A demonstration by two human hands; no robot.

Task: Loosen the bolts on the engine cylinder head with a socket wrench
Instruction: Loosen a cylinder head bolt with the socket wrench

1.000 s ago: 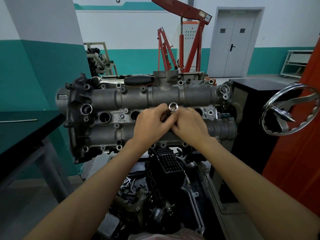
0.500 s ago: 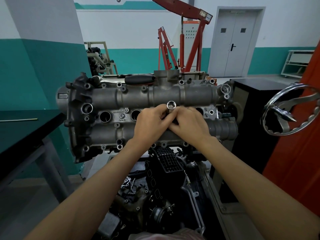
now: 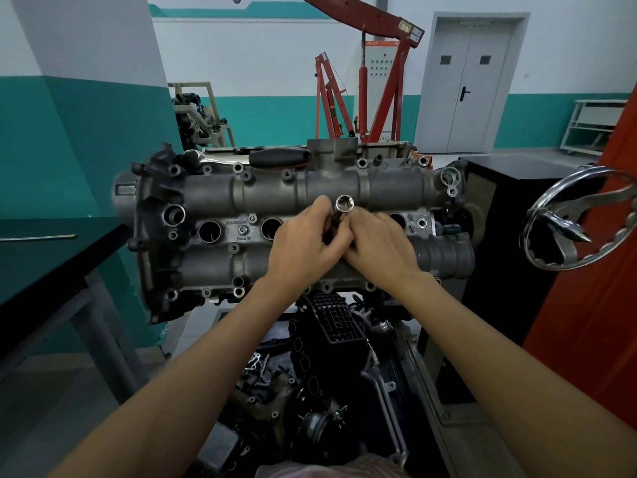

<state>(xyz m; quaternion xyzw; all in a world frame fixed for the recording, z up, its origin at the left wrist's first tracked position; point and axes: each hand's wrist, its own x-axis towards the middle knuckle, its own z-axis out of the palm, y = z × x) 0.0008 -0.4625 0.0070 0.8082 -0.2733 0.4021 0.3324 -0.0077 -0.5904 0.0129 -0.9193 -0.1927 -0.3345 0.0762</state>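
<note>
Both of your hands meet over the middle of the engine head (image 3: pixel 213 201), forearms reaching in from the lower corners and converging at the wrists. Your left hand (image 3: pixel 303 246) is curled, knuckles up, its fingers wrapped round the lower part of a shiny socket (image 3: pixel 345 203) whose open round mouth points up toward you, just above the fingertips. Your right hand (image 3: pixel 379 246) presses in from the other side, fingers bent and touching the left hand's; it seems to pinch the same piece lower down, but what exactly it grips is hidden behind the fingers.

The socket stands between the two hands, in front of the upper gray tube of the engine head. To the left of your hands, two round plug holes and a small bolt (image 3: pixel 243 230) show on the flat strip between the tubes. More bolts dot the lower edge and the top edge.

On the far top edge of the engine lies a wrench with a black handle (image 3: pixel 279 157) and a chrome shaft running left. Beyond it stands a red hoist (image 3: pixel 379 81). A chrome wheel (image 3: pixel 582 219) sits well to your right.
</note>
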